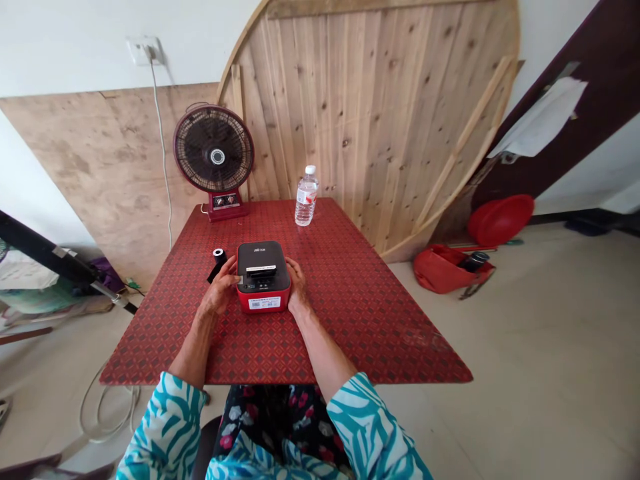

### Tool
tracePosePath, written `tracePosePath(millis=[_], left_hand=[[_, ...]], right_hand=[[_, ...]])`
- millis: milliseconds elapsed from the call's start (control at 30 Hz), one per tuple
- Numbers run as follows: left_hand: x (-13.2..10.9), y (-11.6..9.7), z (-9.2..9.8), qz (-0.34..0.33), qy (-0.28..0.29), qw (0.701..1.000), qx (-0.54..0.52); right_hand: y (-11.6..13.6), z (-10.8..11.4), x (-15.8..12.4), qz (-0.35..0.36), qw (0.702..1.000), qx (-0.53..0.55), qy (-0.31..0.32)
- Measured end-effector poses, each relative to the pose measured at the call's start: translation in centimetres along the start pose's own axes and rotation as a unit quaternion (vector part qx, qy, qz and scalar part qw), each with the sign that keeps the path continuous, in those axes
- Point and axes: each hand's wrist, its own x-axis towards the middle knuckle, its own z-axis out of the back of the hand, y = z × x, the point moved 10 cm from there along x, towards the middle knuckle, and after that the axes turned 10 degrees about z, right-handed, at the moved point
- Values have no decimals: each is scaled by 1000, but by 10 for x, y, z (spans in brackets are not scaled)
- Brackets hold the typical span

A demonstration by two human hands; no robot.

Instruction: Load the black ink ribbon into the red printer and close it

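A squarish receipt printer (261, 260), black on top and red around the sides, rests on the table in front of me. A white label is stuck on its near side, and a slot crosses its lid. My left hand (223, 287) grips its left side, with the thumb on the near left corner of the top. On the opposite side, my right hand (297, 288) holds the box with its fingers along the edge. Just beyond my left hand lies a small black roll (219, 257) with a white end, its black strip partly unrolled toward my fingers.
The red patterned table (380, 333) carries a dark red fan (215, 157) at the back left and a clear water bottle (305, 197) at the back. Behind leans a round wooden board (370, 113). A red bag (447, 267) sits on the floor to the right.
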Motion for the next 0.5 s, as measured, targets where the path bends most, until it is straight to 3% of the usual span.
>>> tracePosePath(millis=[500], left_hand=[[-4,-4,-7,-18,15,999,43]], right_hand=[[2,0,0,3,1000,-6,-4]])
